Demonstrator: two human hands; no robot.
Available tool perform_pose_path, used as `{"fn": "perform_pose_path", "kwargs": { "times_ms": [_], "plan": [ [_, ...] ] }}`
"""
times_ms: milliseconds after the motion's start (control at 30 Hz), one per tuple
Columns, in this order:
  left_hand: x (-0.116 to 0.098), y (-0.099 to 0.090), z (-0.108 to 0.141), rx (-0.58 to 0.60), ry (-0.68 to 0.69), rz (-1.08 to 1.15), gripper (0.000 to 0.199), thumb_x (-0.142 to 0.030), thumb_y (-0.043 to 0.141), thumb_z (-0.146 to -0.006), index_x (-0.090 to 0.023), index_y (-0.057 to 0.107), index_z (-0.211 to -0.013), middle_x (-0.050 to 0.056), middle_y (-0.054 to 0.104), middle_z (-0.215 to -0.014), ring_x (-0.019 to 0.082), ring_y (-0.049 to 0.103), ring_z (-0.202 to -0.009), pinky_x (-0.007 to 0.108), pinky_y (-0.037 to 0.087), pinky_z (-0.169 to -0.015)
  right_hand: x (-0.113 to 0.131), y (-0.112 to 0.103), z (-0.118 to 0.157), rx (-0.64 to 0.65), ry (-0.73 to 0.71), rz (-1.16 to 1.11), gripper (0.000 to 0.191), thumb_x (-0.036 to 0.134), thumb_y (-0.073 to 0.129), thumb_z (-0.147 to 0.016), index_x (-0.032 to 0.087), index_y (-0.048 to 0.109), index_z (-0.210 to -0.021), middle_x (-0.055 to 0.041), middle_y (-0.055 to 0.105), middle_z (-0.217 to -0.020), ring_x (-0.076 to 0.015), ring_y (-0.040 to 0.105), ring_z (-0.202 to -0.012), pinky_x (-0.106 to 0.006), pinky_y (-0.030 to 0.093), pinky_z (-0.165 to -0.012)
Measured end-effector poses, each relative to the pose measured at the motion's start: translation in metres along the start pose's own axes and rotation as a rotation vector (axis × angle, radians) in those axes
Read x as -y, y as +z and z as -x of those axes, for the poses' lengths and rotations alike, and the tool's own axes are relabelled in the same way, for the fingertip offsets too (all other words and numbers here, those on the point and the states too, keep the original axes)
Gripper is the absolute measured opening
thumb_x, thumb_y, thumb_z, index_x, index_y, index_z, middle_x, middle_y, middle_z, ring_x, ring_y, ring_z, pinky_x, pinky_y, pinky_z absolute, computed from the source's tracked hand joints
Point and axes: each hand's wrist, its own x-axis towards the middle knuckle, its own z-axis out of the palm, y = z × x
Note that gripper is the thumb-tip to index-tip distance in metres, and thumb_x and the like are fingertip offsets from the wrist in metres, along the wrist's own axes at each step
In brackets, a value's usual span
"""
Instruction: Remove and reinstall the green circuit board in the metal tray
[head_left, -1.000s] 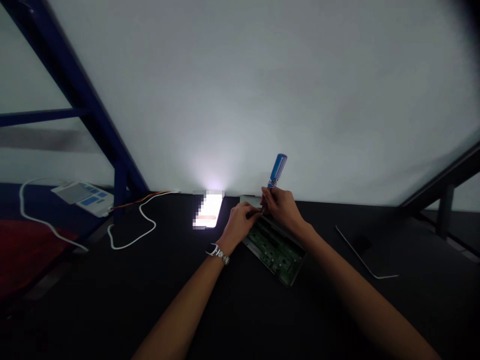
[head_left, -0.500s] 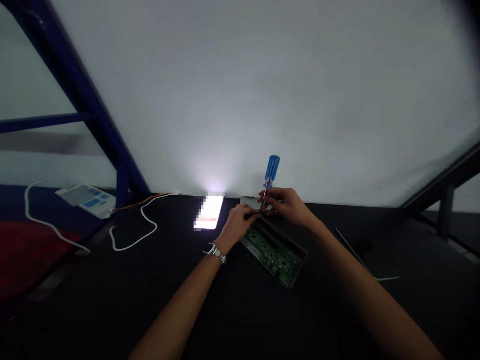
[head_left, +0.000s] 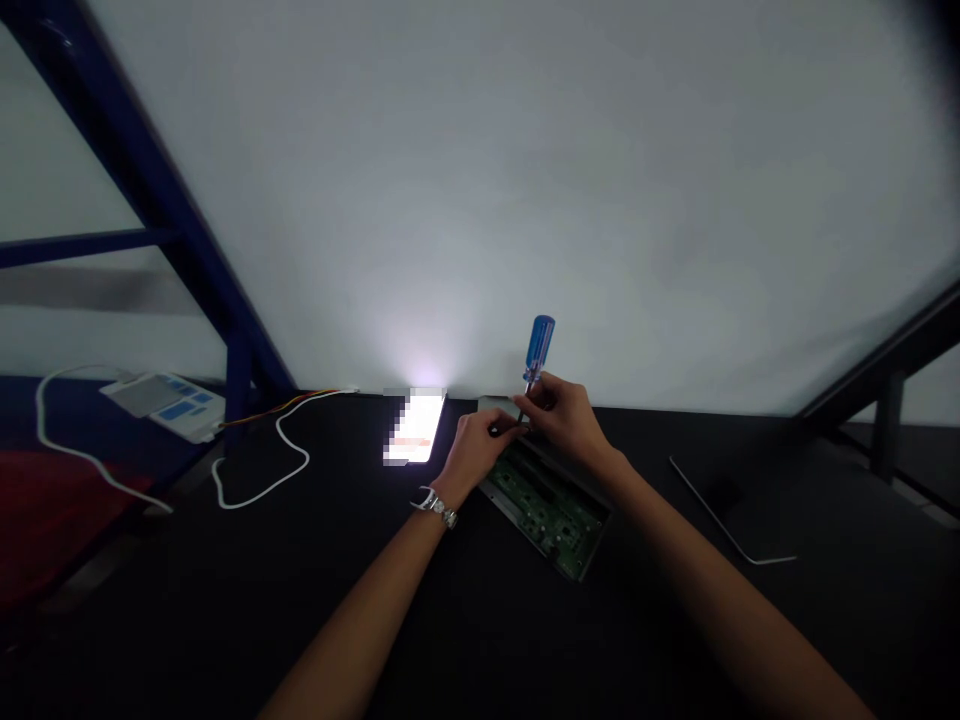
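Note:
My right hand (head_left: 562, 412) is closed on the shaft of a screwdriver (head_left: 539, 345), whose blue handle rises above the fingers. The shaft slants down to the far left end of a green circuit board (head_left: 551, 515) in a metal frame. At that same end is my left hand (head_left: 480, 440), its fingers pinched together beside the screwdriver's tip. What the left fingers hold, if anything, is too small to make out. A metal watch (head_left: 437, 506) sits on the left wrist.
A glowing phone (head_left: 417, 425) lies left of my hands, near the pale wall (head_left: 600, 200). A white cable (head_left: 300, 465) and a white-and-blue device (head_left: 169, 402) are further left. On the right lies a dark flat object (head_left: 739, 505) with a light edge.
My right fingers have moved slightly left and closed in around the screwdriver's shaft. The screwdriver's handle has shifted slightly left and down. My left hand has hardly moved.

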Motion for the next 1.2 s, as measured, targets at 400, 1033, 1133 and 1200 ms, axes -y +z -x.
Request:
{"fn": "perform_pose_path", "kwargs": {
  "times_ms": [400,1033,1133,1200],
  "plan": [
    [0.0,-0.003,0.004,0.053,0.071,-0.033,0.018,-0.029,0.069,-0.084,-0.022,0.072,-0.1,0.003,0.075,-0.096,0.02,0.068,-0.09,0.031,0.051,-0.082,0.007,-0.015,-0.002,0.193,0.073,-0.128,0.023,0.039,0.062,-0.086,0.016,0.068,-0.086,-0.0029,0.068,-0.066,-0.0153,0.063,-0.057,-0.027,0.049,-0.054],
    [-0.001,-0.001,0.005,0.055,0.06,-0.025,0.015,-0.028,0.066,-0.085,-0.023,0.073,-0.098,0.003,0.075,-0.096,0.02,0.069,-0.089,0.032,0.051,-0.082,0.006,-0.014,-0.001,0.205,0.083,-0.17,0.02,0.037,0.063,-0.085,0.018,0.07,-0.088,-0.0037,0.07,-0.074,-0.0158,0.064,-0.06,-0.029,0.052,-0.057],
    [-0.002,0.002,0.006,-0.003,0.028,-0.019,0.019,-0.03,0.073,-0.08,-0.021,0.072,-0.096,0.003,0.075,-0.095,0.02,0.068,-0.089,0.031,0.051,-0.081,0.002,-0.006,-0.002,0.087,0.083,-0.123,0.026,0.041,0.067,-0.081,0.018,0.061,-0.071,0.0004,0.062,-0.059,-0.0136,0.058,-0.052,-0.026,0.044,-0.049],
    [-0.003,0.004,0.006,-0.034,0.0,-0.028,0.016,-0.032,0.074,-0.079,-0.02,0.071,-0.089,0.002,0.074,-0.088,0.02,0.068,-0.083,0.03,0.051,-0.076,0.0,0.0,-0.002,0.028,0.081,-0.112,0.031,0.043,0.069,-0.08,0.019,0.054,-0.065,0.0021,0.057,-0.055,-0.0125,0.055,-0.049,-0.026,0.041,-0.047]
  ]
}}
